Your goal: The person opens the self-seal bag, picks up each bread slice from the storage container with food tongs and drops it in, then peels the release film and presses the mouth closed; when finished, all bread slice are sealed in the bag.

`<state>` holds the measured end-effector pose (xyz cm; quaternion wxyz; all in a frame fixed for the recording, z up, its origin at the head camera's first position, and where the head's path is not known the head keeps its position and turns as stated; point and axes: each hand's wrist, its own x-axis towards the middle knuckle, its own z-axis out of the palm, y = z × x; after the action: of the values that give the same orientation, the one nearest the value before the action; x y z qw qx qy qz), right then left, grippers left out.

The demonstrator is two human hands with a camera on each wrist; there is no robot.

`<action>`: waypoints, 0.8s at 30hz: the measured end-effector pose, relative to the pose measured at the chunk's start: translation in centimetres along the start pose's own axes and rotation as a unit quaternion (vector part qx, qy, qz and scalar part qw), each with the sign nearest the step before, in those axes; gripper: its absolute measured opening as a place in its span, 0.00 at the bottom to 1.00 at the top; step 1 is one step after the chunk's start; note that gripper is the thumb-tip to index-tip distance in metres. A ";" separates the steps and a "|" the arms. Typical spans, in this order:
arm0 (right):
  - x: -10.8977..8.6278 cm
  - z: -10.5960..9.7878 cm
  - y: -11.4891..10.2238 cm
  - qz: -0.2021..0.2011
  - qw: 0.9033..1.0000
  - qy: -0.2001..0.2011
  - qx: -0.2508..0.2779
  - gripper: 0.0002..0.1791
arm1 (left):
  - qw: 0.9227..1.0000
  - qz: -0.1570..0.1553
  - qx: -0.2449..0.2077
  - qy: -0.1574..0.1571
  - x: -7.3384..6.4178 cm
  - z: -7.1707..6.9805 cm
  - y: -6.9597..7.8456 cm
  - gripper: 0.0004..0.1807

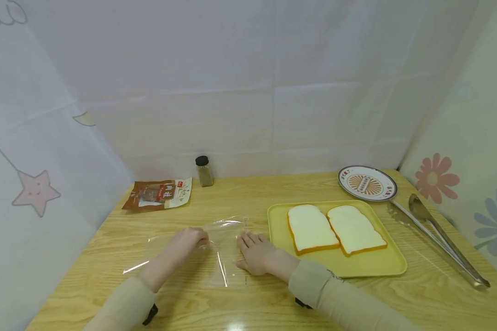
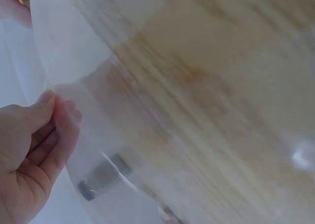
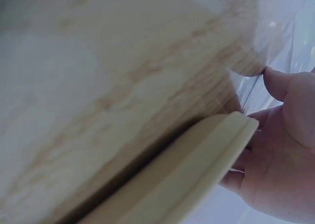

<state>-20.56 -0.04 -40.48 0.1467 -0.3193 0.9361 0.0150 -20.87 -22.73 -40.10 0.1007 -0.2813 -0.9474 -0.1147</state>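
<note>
A clear, shiny plastic bag [image 1: 221,266] lies on the wooden table between the two hands. My left hand [image 1: 189,240] pinches the thin plastic between thumb and fingertips, and the left wrist view shows that hand [image 2: 37,145] with the see-through film spreading away from the pinch. Flat on the bag's right edge rests my right hand [image 1: 256,253], fingers spread. From the right wrist, this hand [image 3: 290,130] shows its palm with straight fingers, the thumb tip at the film and the tray rim [image 3: 216,155] close beside the fingers.
Right of the right hand, a yellow tray [image 1: 281,220] bears two bread slices [image 1: 312,227]. Behind it is a patterned plate [image 1: 366,184], with metal tongs [image 1: 443,243] at the far right. A brown packet [image 1: 157,194] and a black-capped spice jar [image 1: 205,172] stand at the back left.
</note>
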 end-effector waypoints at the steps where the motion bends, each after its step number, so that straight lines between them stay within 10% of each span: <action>1: 0.0 0.0 0.0 0.000 1.000 0.000 0.001 0.37 | 1.000 -0.003 -0.002 0.006 0.0 0.0 0.0 0.06; 9: -0.2 -0.3 0.1 -0.003 1.000 0.001 -0.002 0.37 | 0.999 -0.009 -0.033 0.039 0.0 0.3 0.1 0.03; 24: 0.0 0.0 -0.1 0.001 1.000 -0.002 -0.013 0.37 | 0.999 -0.012 -0.029 -0.010 0.3 0.8 0.3 0.05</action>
<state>-20.53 -0.10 -40.43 0.1443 -0.3205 0.9358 0.0281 -21.05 -22.15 -40.74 0.0819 -0.2736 -0.9480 -0.1404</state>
